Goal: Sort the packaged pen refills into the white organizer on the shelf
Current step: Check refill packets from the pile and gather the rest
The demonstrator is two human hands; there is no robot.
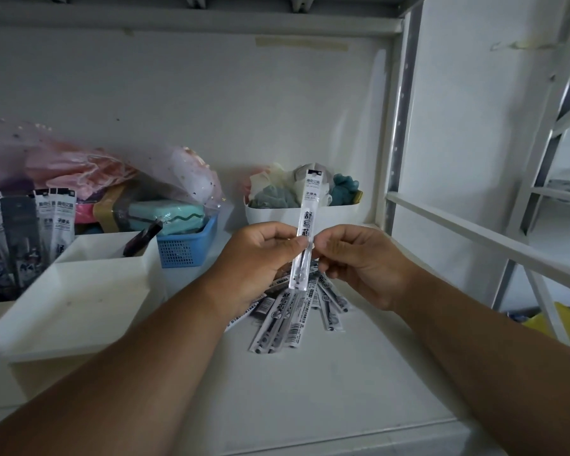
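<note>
Head camera is looking down at a white shelf, where the person is holding one packaged pen refill upright between both hands. The left hand is pinching the packet's middle from the left, its grip clamped on the wrapper; the right hand is pinching it from the right at about the same height, fingers curled on its edge. Just beneath the hands, a fanned pile of refills is lying flat on the shelf. To the left, the white organizer is standing, with several packets sticking upright out of its far-left compartments. Farther back, a blue basket is sitting beside the organizer, and a white tub of soft coloured things is standing against the wall behind the raised refill.
</note>
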